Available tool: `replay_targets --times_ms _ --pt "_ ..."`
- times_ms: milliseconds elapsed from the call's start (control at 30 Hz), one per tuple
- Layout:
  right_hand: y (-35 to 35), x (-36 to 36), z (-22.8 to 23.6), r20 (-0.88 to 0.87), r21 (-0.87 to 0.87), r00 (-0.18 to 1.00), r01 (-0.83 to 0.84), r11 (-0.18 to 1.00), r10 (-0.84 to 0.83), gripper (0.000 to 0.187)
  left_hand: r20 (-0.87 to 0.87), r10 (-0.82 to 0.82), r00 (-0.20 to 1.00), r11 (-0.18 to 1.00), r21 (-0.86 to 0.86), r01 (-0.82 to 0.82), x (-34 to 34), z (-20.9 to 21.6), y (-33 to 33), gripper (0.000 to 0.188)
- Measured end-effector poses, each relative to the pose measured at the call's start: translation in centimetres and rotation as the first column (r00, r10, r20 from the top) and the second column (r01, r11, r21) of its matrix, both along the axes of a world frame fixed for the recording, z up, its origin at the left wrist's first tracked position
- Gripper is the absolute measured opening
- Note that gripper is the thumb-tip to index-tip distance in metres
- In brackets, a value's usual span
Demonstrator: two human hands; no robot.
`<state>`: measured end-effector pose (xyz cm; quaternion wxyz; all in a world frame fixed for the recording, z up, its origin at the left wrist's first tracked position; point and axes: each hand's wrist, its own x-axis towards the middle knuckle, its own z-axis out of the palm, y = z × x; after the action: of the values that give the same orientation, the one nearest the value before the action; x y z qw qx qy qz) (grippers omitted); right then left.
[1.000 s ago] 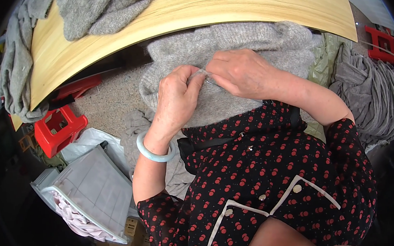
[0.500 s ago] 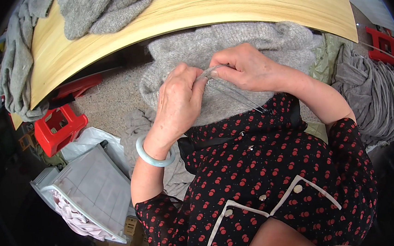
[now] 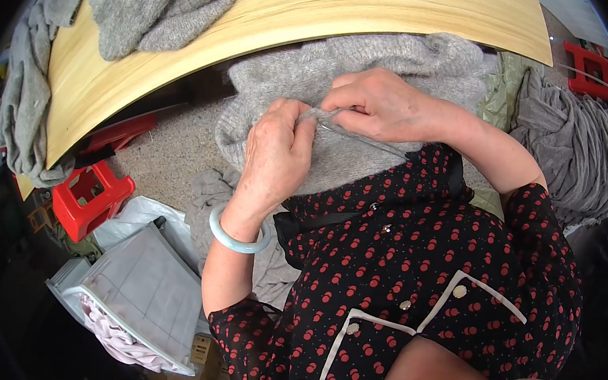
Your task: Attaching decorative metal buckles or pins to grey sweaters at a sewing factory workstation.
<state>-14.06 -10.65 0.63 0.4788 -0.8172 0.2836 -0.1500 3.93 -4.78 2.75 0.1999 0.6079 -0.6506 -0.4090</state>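
A fuzzy grey knitted garment [image 3: 365, 153] lies across my lap. My left hand [image 3: 275, 146] is closed, thumb against fingers, pinching a fold of its edge. Close beside it, my right hand [image 3: 376, 106] grips the same edge between thumb and fingers. A short stretch of grey knit shows between the two sets of fingertips. From near my right fingertips a thin dark strand or thin tool [image 3: 368, 140] slants down toward my waist; its kind is too fine to make out.
A wood-topped table [image 3: 375, 6] curves across the far side, bearing more grey knitwear [image 3: 162, 22]. Left are a red stool [image 3: 94, 199] and a grey plastic bin [image 3: 147, 281] with pale cloth. Piled grey knits [image 3: 572, 147] and another red stool [image 3: 587, 71] stand right.
My right hand has shifted slightly, and the knit edge between my fingertips has changed shape. The thin dark lines, two before, now look like a single line lying higher.
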Motion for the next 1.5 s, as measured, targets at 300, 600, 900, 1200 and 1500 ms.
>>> replay_targets --times_ms 300,600,900,1200,1500 --pt "0.8 0.3 -0.6 0.033 -0.102 0.995 0.092 0.991 -0.089 0.015 -0.017 0.030 0.999 0.998 0.057 -0.029 0.2 0.0 -0.2 0.014" --pt "-0.2 0.2 0.2 -0.112 0.527 0.986 0.161 0.834 -0.120 0.023 -0.124 0.052 0.991 0.998 0.038 -0.048 0.8 0.5 0.1 0.016" --pt "0.5 0.5 0.5 0.118 -0.146 0.986 0.132 0.980 -0.116 0.015 -0.129 0.211 0.969 0.969 0.161 -0.189 0.2 0.1 -0.3 0.018" --pt "1.6 0.9 -0.5 0.184 -0.501 0.969 0.235 0.833 -0.163 0.019 -0.195 0.255 0.947 0.963 0.145 -0.229 -0.1 0.0 -0.1 0.013" --pt "2.0 1.5 -0.9 0.335 -0.455 0.901 0.411 0.790 -0.276 0.018 -0.073 0.242 0.968 0.867 -0.432 -0.249 -1.9 -1.0 1.1 0.011"
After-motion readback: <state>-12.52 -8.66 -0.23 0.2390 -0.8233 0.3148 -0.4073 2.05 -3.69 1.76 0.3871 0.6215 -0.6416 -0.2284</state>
